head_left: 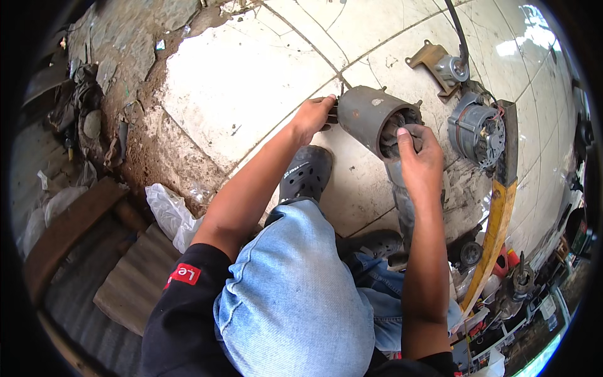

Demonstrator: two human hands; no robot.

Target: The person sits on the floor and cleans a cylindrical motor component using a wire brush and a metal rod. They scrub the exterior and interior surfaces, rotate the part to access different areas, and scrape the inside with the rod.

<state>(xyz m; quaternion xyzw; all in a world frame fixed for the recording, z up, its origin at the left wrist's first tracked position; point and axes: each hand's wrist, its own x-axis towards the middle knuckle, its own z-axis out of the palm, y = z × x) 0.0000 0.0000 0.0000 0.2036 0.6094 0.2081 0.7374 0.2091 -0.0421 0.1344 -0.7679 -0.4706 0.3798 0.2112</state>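
Gripped at both ends, the rusty motor housing (367,116) is held above the tiled floor (239,88): left hand (312,117) closed on its rear, right hand (418,154) with fingers inside its open front. Just right of the right grip, a grey motor part (476,131) is seen.

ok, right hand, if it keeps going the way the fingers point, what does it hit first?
The right hand points into the open end of the grey cylindrical motor housing. Its fingertips are already at the windings inside, so it would likely meet those first; depth is unclear.
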